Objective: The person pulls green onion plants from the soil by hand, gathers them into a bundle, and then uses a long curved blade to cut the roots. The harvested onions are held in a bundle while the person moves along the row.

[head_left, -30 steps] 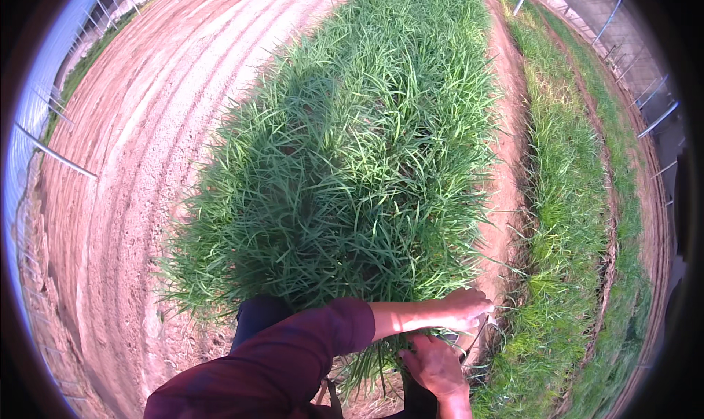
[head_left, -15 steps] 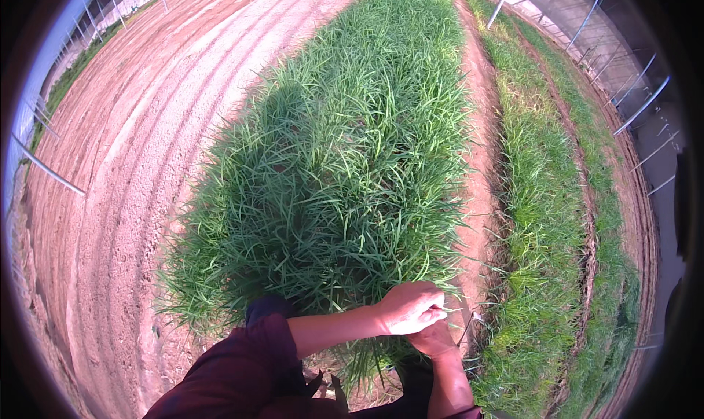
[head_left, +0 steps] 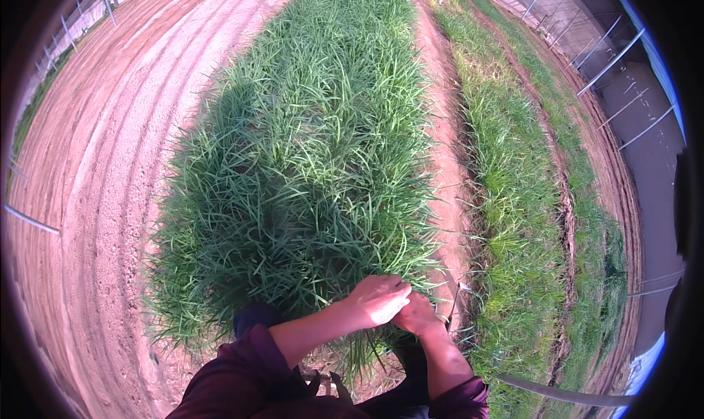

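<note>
Both my left hand and right hand clench a tuft of the near long green grass bed; thin blades could snap short or slip.

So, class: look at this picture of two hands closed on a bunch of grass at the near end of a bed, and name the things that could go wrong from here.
1. Both hands, left hand and right hand, meet on one bunch of the tall grass; neighbouring blades may get pulled or bruised along with it.
2. The hands are bare, so thin blades could nick the fingers.
3. A thin wire stands just beside the right hand and could snag it.
</note>
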